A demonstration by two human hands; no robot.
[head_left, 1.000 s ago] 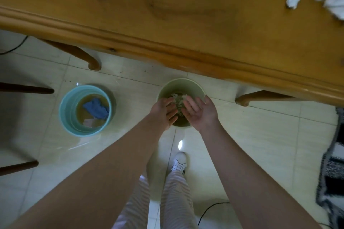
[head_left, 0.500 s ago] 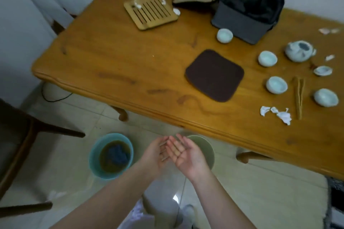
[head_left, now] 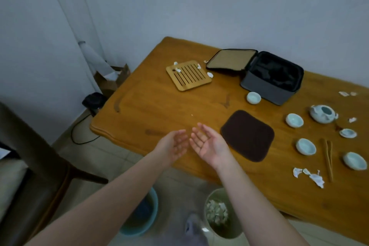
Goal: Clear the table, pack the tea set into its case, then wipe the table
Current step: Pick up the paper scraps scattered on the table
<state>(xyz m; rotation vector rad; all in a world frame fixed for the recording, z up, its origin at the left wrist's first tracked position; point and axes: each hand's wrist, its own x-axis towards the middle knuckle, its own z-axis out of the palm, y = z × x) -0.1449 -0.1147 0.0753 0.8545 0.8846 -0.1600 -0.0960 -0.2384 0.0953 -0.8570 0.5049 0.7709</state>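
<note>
Both of the person's hands hang in the air over the near edge of the honey-coloured wooden worktop [head_left: 151, 106], close together but not touching. The left hand [head_left: 175, 146] and the right hand [head_left: 209, 146] turn their palms toward each other and partly upward. The fingers [head_left: 199, 133] are loosely spread, slightly bent, and hold nothing.

Just right of the right hand lies a dark brown square cloth mat [head_left: 247, 136]. Farther back stands the dark grey fabric case [head_left: 265, 90], its lid thrown open to the left and its black inside showing. A slatted bamboo tray [head_left: 188, 75] sits left of the case, with small white paper scraps [head_left: 210, 74] on and beside it. One pale celadon cup [head_left: 253, 98] stands just on the near side of the case.

Further right are the pale celadon teapot [head_left: 322, 114], open at the top, a small celadon lid [head_left: 348, 133] lying near it, and three more celadon cups [head_left: 294, 120]. A pair of bamboo tongs [head_left: 329, 158] lies between the two nearest of them, with torn white paper [head_left: 308, 174] at its near end.

On the floor below the near edge stand a blue bucket [head_left: 139, 215] on the left and a pale green bin [head_left: 229, 231], holding pale scraps, on the right.
</note>
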